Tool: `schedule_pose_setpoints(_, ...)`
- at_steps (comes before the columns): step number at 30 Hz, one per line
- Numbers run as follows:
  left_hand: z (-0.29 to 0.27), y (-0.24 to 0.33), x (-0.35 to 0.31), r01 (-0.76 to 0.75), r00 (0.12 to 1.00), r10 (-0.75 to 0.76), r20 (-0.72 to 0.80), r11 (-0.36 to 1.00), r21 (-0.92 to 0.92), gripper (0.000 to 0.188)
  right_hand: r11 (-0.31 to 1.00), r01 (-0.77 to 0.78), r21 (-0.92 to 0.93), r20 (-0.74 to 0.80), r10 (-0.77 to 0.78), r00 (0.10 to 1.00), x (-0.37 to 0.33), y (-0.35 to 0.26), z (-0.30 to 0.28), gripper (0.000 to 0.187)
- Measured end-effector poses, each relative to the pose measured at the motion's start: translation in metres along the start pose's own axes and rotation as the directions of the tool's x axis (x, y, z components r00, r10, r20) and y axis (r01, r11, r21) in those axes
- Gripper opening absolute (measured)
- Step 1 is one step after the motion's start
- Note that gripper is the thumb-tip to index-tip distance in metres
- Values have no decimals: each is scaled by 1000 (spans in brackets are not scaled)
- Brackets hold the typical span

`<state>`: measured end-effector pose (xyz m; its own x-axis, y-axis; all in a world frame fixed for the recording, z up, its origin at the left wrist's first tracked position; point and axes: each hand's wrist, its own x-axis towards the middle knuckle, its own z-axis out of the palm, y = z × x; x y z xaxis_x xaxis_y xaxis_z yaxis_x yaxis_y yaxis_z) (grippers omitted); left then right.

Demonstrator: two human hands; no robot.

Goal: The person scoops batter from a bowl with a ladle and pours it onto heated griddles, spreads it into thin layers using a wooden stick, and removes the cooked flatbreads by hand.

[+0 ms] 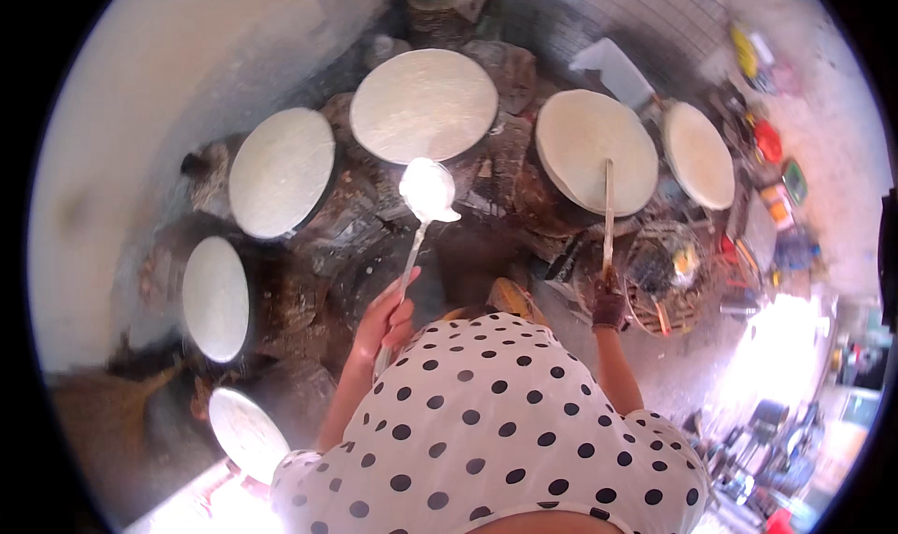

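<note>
Bare and closed, my left hand (385, 317) grips the handle of a ladle (427, 193). Its bowl looks bright white, as if full of batter, and hangs just short of the middle griddle's round white sheet (424, 102). My right hand (609, 308), in a dark glove, is wrapped round a long flat stick (609, 225). The stick's tip lies over or on the pale round flatbread (580, 141) to the right; I cannot tell if it touches. More round sheets stand at the left (282, 171) and far right (699, 154).
Further griddles with pale rounds (216, 298) curve down the left side, the lowest (248, 431) near my left elbow. Blackened bricks and rubble surround them. A woven basket (675, 324) sits beside my right hand. A white container (613, 69) stands behind the right griddles.
</note>
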<state>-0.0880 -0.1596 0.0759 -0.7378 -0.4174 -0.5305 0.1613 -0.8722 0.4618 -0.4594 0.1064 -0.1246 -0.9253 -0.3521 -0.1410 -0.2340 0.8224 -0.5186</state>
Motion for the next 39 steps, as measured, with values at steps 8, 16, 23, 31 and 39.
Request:
schedule_pose_setpoints(8,-34,-8,-21,-186,939,256,-231,940,286,42,965,179,190,98,-200,975,72,-73,47,37)
schedule_pose_setpoints(16,-24,21,-10,-401,886,238,-398,826,-397,42,929,249,272,378,-341,861,122,-229,132,29)
schedule_pose_setpoints(23,-19,28,-14,-405,692,379,-615,908,104,41,746,-482,459,832,-171,527,146,-319,172,23)
schedule_pose_setpoints(31,-38,-4,-11,-653,632,236,-738,675,-344,33,681,-664,309,845,124,520,54,-409,235,27)
schedule_pose_setpoints(39,-41,-46,-44,-819,492,247,-835,456,-348,37,786,-416,457,846,-241,476,40,-549,388,29)
